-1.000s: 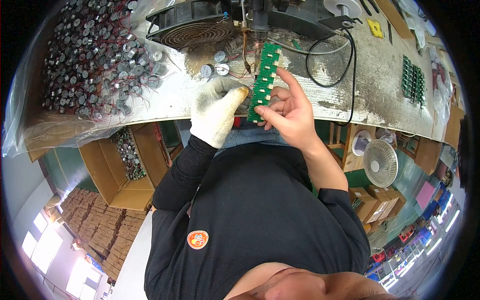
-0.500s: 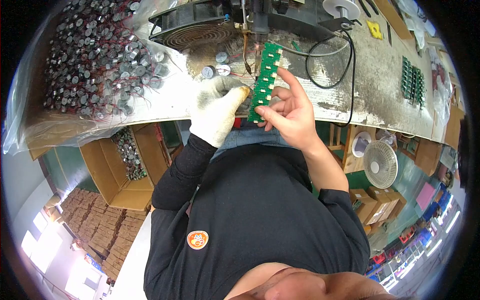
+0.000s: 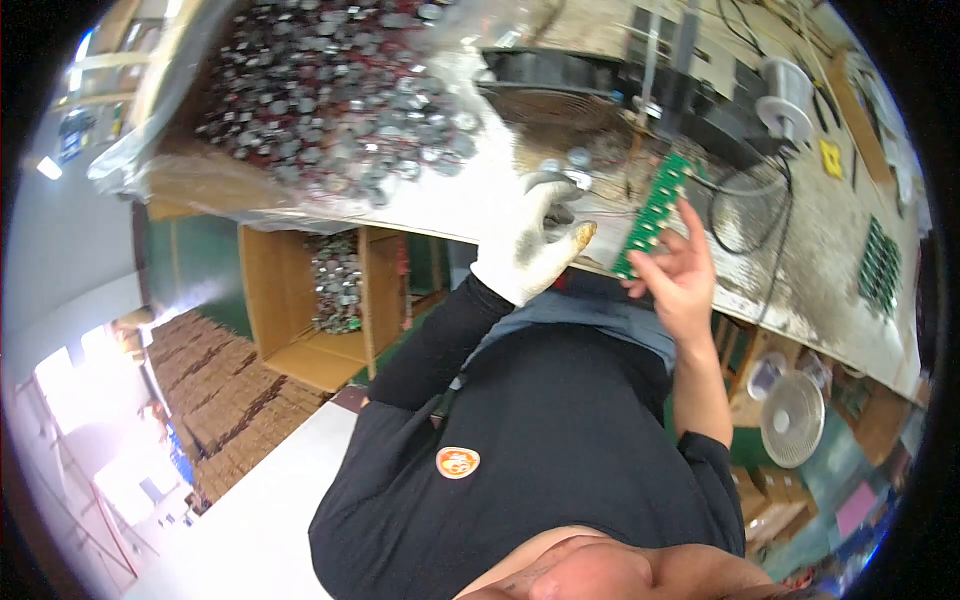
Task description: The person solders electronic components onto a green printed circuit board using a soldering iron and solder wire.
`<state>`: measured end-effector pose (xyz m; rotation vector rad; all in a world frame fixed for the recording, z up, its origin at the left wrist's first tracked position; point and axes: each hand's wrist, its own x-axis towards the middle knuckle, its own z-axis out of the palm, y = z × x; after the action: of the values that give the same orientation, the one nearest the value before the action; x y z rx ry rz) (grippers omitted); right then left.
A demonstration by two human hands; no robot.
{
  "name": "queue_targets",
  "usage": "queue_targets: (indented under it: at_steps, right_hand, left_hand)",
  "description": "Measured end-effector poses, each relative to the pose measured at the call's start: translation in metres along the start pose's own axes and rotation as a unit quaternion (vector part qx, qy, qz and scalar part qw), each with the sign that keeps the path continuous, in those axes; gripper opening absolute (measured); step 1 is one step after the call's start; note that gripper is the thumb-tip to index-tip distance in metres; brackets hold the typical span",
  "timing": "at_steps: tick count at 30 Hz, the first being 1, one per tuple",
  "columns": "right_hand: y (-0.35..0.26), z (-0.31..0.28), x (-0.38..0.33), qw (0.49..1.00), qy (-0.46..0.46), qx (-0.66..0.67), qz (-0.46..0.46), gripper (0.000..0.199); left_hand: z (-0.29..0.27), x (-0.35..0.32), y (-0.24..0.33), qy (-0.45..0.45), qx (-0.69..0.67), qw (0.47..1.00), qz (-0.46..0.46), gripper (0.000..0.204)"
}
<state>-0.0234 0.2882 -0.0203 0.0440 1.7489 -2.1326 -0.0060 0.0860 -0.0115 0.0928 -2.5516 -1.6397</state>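
1. We judge the work to be mid-piece: the green circuit board (image 3: pixel 655 215) is up in front of us, slanting over the near edge of the workbench (image 3: pixel 815 235), and not set down.
2. Our bare right hand (image 3: pixel 680 275) grasps the board's lower end between thumb and fingers. Our gloved left hand (image 3: pixel 535 240) is just beside it, holding nothing that we can make out, fingers loosely curled and thumb apart.
3. Pale components already sit in a row along the board; we see no round motor on its visible face.
4. Much stock is left, we judge: a wide heap of small round motors (image 3: pixel 330 100) lies loose at the left, and a few single motors (image 3: pixel 578 157) sit beyond the glove. Green boards (image 3: pixel 880 268) lie grouped at the far right, though whether finished or waiting we cannot tell.
5. The board is a flat, stiff, narrow strip; the motors are squat, shiny metal drums with thin red wires.
6. The glove is pale knit, grey on the fingers and stained brown at the thumb tip.
7. The bench top is whitish, worn and scuffed dark. Crinkled clear plastic sheeting (image 3: pixel 150 150) edges the heap.
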Motion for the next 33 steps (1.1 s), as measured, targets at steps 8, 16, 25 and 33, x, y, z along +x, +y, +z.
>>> queue_targets:
  at_steps: [8, 16, 25, 33]
  right_hand:
    - [0.002, -0.001, 0.007, 1.000, -0.003, 0.007, -0.007, 0.075]
    - [0.001, 0.001, 0.007, 1.000, -0.012, 0.007, -0.011, 0.074]
    - [0.005, -0.002, 0.007, 1.000, -0.020, 0.017, -0.008, 0.074]
    - [0.004, -0.004, 0.006, 1.000, -0.017, 0.008, -0.007, 0.075]
  left_hand:
    - [-0.080, 0.010, -0.036, 0.284, 0.255, 0.924, 0.007, 0.013]
    - [-0.087, 0.043, -0.021, 0.159, 0.406, 0.899, -0.049, 0.026]
    - [-0.083, 0.020, -0.035, 0.216, -0.027, 0.970, -0.107, 0.020]
    - [-0.064, 0.017, -0.019, 0.222, -0.082, 0.967, -0.091, 0.020]
